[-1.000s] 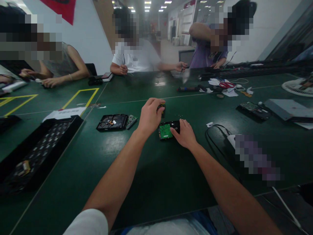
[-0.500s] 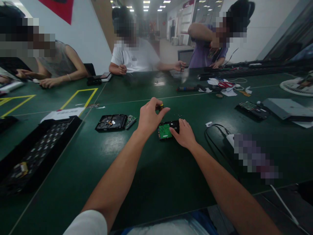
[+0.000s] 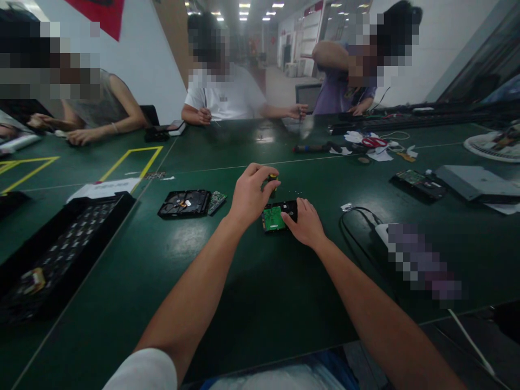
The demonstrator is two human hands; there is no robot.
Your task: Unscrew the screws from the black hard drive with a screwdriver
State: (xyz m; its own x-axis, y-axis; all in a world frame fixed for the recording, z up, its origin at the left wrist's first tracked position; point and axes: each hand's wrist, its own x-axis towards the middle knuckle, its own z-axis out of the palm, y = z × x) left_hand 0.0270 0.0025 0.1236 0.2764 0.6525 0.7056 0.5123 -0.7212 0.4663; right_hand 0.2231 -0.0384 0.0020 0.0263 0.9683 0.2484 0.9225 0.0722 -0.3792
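A hard drive [image 3: 273,219] lies on the green table with its green circuit board facing up. My right hand [image 3: 307,223] grips its right end, thumb on the near side and fingers over the far side. Above the drive's far left edge, my left hand [image 3: 251,190] pinches a small yellow-and-black screwdriver [image 3: 275,182] between thumb and fingers. The fingers hide part of the tool, and I cannot tell whether its tip touches the drive. Several tiny screws [image 3: 298,193] are scattered just beyond the drive.
To the left sit an opened hard drive [image 3: 183,203], a loose circuit board [image 3: 216,202] and a long black tray [image 3: 122,203]. On the right are a cable [image 3: 345,227], another drive [image 3: 420,184] and a grey metal box [image 3: 473,181]. Three people sit across the table.
My left hand has shifted slightly right with the screwdriver, which now shows more upright between the fingers. My right hand and the hard drive have stayed in place.
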